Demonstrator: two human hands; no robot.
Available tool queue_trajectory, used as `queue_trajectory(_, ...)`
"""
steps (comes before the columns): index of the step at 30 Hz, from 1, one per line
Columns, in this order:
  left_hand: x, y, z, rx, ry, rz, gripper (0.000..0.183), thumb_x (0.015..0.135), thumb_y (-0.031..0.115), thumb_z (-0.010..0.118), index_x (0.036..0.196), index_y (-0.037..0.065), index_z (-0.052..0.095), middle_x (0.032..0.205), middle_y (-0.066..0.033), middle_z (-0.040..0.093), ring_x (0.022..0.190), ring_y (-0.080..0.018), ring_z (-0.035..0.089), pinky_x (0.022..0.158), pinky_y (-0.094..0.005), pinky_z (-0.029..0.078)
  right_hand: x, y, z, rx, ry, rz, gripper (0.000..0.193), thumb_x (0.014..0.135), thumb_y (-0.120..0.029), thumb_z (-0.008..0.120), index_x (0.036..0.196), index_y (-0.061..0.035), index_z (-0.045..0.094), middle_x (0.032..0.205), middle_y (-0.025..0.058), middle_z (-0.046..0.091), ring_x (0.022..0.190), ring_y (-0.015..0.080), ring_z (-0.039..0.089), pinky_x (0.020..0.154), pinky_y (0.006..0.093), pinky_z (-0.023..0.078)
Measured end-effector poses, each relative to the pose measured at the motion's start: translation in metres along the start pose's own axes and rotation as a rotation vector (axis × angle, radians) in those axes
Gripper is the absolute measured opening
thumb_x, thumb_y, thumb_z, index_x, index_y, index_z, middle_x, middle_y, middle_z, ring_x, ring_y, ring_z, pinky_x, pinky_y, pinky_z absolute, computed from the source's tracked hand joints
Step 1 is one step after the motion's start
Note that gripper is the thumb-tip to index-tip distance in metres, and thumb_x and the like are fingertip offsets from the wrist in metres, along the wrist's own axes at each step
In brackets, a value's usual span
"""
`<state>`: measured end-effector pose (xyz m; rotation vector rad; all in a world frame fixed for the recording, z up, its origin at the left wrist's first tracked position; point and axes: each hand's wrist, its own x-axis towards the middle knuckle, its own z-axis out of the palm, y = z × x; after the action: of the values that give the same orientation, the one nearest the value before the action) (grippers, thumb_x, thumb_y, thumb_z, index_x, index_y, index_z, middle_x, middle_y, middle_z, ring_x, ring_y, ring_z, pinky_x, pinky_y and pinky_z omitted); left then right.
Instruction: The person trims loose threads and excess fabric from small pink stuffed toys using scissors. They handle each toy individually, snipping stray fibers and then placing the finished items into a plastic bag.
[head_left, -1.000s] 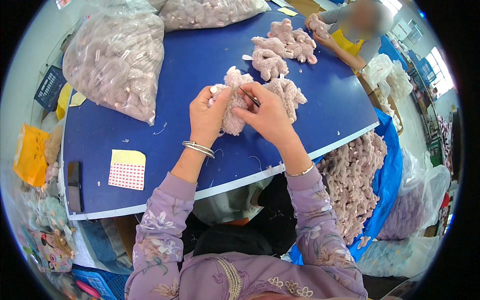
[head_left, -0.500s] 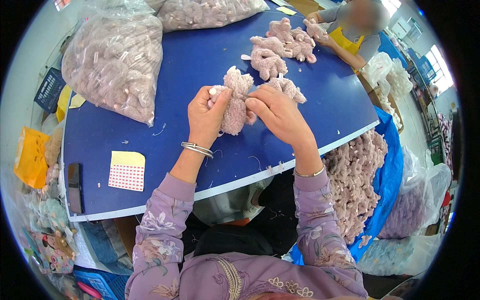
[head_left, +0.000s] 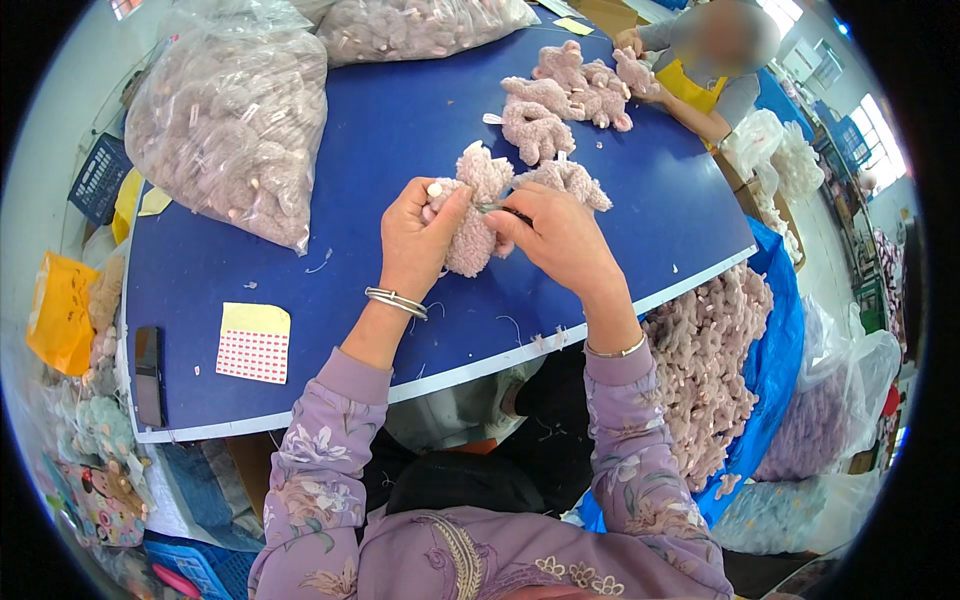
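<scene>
A fuzzy pinkish-grey plush toy [head_left: 468, 248] is held above the blue table, gripped at its side by my left hand [head_left: 412, 232]. White tips show at its top and beside my left thumb. My right hand [head_left: 563, 236] pinches a small metal tool with a dark handle [head_left: 518, 214], and its thin tip meets the middle of the toy. The fingers hide most of that tool, so its exact kind cannot be made out. Just beyond my right hand another plush toy [head_left: 578, 183] lies on the table.
Several plush toys [head_left: 540, 128] lie at the far right, near a co-worker's hand [head_left: 655, 93]. Clear bags of toys [head_left: 230, 130] stand far left. A sticker sheet [head_left: 253, 345] and a phone [head_left: 148, 375] lie near left. Beside the table a blue sack [head_left: 768, 340] holds many toys.
The held toy and both hands have shifted slightly to the right. The tool's dark handle now shows between my right fingers. The co-worker's hands have moved on their toy.
</scene>
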<state>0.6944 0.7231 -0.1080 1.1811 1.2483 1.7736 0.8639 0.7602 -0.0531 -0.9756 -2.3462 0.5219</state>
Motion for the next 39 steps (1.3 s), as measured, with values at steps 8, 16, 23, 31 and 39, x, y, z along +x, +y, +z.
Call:
queue_trajectory(8, 0.000, -0.004, 0.000, 0.010, -0.018, 0.004, 0.016, 0.088, 0.016, 0.071, 0.087, 0.003, 0.062, 0.072, 0.0069, 0.056, 0.064, 0.0008, 0.044, 0.054, -0.0183, 0.039, -0.001, 0.006, 0.004, -0.065, 0.010, -0.049, 0.033, 0.089, -0.033, 0.060, 0.075, -0.0034, 0.063, 0.075, 0.0106, 0.061, 0.074, 0.0308, 0.061, 0.063, 0.0429, 0.046)
queue_trajectory(16, -0.001, 0.000, -0.003, 0.053, -0.018, -0.011, 0.014, 0.088, 0.016, 0.071, 0.086, 0.004, 0.063, 0.074, 0.0064, 0.057, 0.065, 0.0007, 0.047, 0.054, -0.0178, 0.040, -0.003, 0.005, -0.017, 0.490, 0.041, 0.077, 0.028, 0.092, -0.024, 0.059, 0.085, 0.0031, 0.063, 0.071, 0.0048, 0.060, 0.065, 0.0114, 0.052, 0.060, 0.0294, 0.043)
queue_trajectory(23, -0.002, 0.001, -0.001, -0.016, -0.145, -0.057, 0.013, 0.090, 0.015, 0.068, 0.088, 0.003, 0.065, 0.076, 0.0060, 0.059, 0.067, 0.0000, 0.049, 0.057, -0.0190, 0.042, 0.004, 0.028, -0.010, 0.621, 0.085, 0.295, 0.035, 0.091, -0.031, 0.063, 0.099, 0.0028, 0.063, 0.083, 0.0028, 0.060, 0.075, 0.0096, 0.050, 0.065, 0.0258, 0.042)
queue_trajectory(31, 0.006, -0.006, -0.011, -0.133, -0.184, -0.126, 0.035, 0.102, 0.032, 0.043, 0.107, 0.003, 0.061, 0.083, -0.0049, 0.065, 0.070, -0.0095, 0.057, 0.062, -0.0223, 0.045, -0.016, 0.036, -0.067, 1.163, 0.569, -0.031, 0.043, 0.093, -0.029, 0.057, 0.125, -0.0011, 0.052, 0.102, 0.0067, 0.061, 0.058, 0.0052, 0.046, 0.050, 0.0216, 0.038)
queue_trajectory(39, 0.003, -0.013, -0.003, -0.048, -0.286, -0.147, 0.029, 0.100, 0.027, 0.048, 0.104, 0.004, 0.064, 0.084, -0.0037, 0.065, 0.070, -0.0080, 0.056, 0.062, -0.0217, 0.045, -0.022, 0.136, -0.067, 0.100, 0.303, 0.486, 0.064, 0.080, -0.039, 0.074, 0.123, 0.0044, 0.058, 0.109, 0.0222, 0.066, 0.097, 0.0274, 0.066, 0.085, 0.0336, 0.051)
